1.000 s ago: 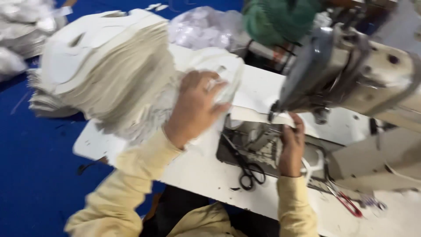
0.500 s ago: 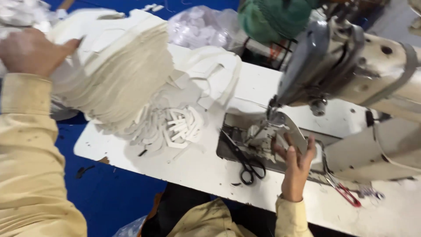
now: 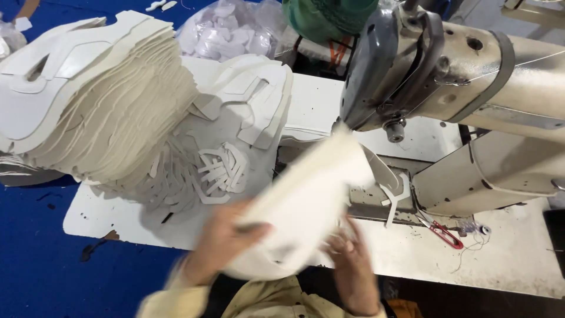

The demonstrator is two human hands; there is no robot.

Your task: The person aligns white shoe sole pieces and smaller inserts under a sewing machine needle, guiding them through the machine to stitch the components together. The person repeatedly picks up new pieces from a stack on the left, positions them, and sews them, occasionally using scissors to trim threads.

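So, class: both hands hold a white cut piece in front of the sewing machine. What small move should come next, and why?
Probably slide the white piece forward under the machine head. The left hand and right hand hold it just short of the needle area, its far edge already pointing there.

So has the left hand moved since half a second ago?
Yes. The left hand left the tall stack and came down to the white piece, nearer the sewing machine.

The left hand (image 3: pixel 220 241) has come off the tall stack; both hands now hold a flat cream cut fabric piece (image 3: pixel 306 200); the right hand (image 3: pixel 353 265) has left the machine bed.
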